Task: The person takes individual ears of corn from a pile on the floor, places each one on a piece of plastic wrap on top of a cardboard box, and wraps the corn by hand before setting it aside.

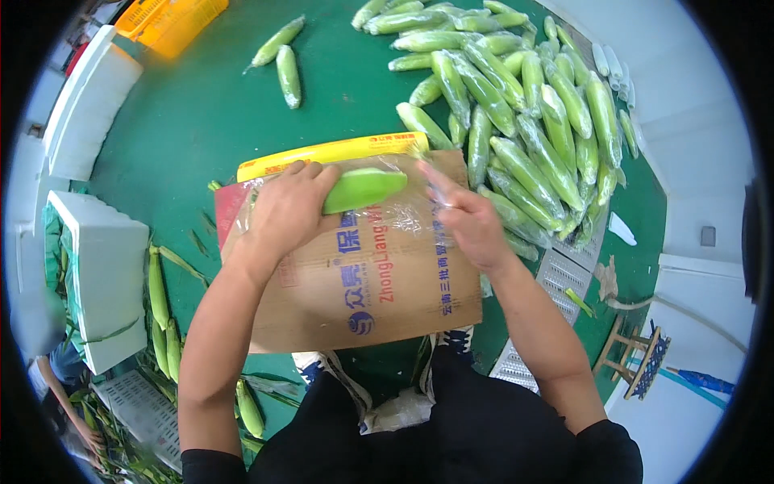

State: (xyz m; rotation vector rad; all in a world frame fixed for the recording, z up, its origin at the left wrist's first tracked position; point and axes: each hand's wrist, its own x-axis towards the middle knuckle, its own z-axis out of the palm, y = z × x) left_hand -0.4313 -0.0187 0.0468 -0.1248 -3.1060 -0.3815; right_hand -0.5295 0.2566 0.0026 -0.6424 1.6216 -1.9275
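Observation:
My left hand (287, 202) is closed over the butt of a green ear of corn in its husk (366, 189). The ear lies crosswise over a flattened-looking cardboard box (314, 308) that bears printing. Clear cling film (402, 218) is spread wrinkled on the cardboard, under and beside the ear. At the tip side, my right hand (474, 221) has its fingers curled on the film, the index finger stretched forward. A yellow printed cling-film roll (332, 151) lies along the box's far edge. The underside of the ear is hidden.
Film-wrapped corn ears (520, 121) are heaped at the right; two more (289, 75) lie apart. White foam boxes (115, 272) and unwrapped ears (158, 296) are at left. A yellow crate (172, 24), a wooden stool (635, 357) and a drain grate (565, 281) are around. Another person's arm (63, 396) shows lower left.

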